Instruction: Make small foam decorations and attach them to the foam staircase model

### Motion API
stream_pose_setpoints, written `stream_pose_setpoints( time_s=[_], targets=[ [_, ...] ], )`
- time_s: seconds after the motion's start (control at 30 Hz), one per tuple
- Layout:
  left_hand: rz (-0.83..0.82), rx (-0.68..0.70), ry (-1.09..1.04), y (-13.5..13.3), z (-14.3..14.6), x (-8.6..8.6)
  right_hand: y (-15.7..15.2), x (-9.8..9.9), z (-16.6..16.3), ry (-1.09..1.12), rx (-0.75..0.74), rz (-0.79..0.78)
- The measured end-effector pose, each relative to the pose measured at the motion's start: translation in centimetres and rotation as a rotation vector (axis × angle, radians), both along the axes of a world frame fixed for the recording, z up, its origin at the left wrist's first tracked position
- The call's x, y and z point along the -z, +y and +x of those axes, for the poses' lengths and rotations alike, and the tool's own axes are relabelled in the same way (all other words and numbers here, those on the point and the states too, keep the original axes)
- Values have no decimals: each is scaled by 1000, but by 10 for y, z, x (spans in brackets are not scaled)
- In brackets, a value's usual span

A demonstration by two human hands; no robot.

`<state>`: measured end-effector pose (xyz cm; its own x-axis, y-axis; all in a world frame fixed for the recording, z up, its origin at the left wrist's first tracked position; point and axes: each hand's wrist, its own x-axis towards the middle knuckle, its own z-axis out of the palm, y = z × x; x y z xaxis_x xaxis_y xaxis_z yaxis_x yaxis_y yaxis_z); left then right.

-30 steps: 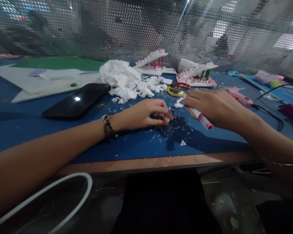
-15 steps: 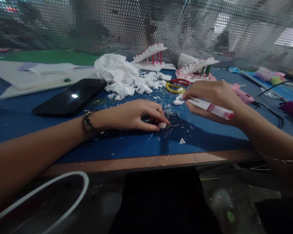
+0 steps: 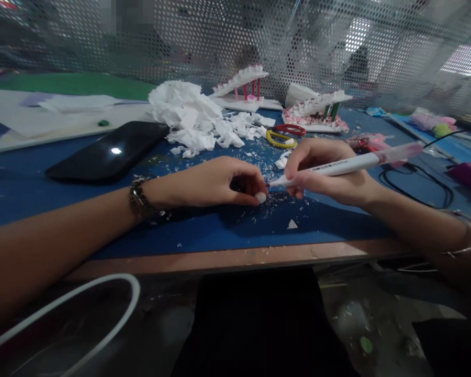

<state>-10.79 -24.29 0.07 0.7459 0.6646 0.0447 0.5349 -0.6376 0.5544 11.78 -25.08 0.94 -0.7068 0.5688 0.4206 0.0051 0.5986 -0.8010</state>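
Between the thumb and fingers of my left hand point(image 3: 235, 182) is a small rounded white piece point(image 3: 261, 197), held just over the blue tabletop point(image 3: 220, 230). My right hand point(image 3: 325, 173) grips a white marker pen point(image 3: 343, 165) with a pinkish end, like a pen for writing. Its dark tip points left and is close to my left fingertips; whether it touches the white piece I cannot tell. White crumbs lie scattered under both hands, with a small paper triangle point(image 3: 292, 224) nearer the table's front edge.
A black phone or tablet point(image 3: 110, 152) lies left, beside a heap of torn white paper point(image 3: 192, 115). Behind my right hand are scissors point(image 3: 281, 139) with red and yellow handles, a pink glue gun point(image 3: 377, 142) and its cable. Two small white stair models point(image 3: 241, 81) stand at the back.
My right hand has turned the marker so its tip now faces left toward my left hand. My left fingers have closed on the white piece and tilted it slightly.
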Motion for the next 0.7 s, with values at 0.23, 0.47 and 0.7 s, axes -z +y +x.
stream_pose_setpoints(
  time_s=[0.23,0.47,0.7],
  targets=[
    [-15,3,29,1,2,-1,15,26,-13,-18,-26,-132],
    [5,26,60,3,4,-3,16,29,-20,13,8,26],
    [32,22,86,2,3,-4,18,29,-24,-50,-13,163]
  ],
)
